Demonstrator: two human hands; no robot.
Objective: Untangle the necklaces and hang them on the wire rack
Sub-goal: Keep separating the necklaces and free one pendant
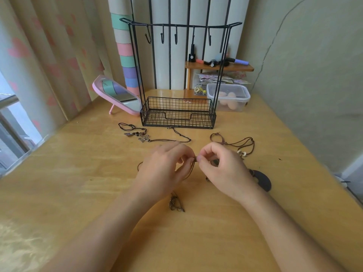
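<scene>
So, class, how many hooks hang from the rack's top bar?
5, all empty, along the bar left to right: first hook, second, third, fourth, fifth.

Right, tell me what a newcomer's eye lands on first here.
Front and centre, the left hand and right hand pinch a brown cord between their fingertips above the wooden table. Behind them stands the black wire rack, its hooks bare. More necklaces lie loose on the table, one with a flower pendant at left, a beaded necklace at right.

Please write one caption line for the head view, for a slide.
Left hand and right hand pinch a brown cord in front of the wire rack.
</scene>
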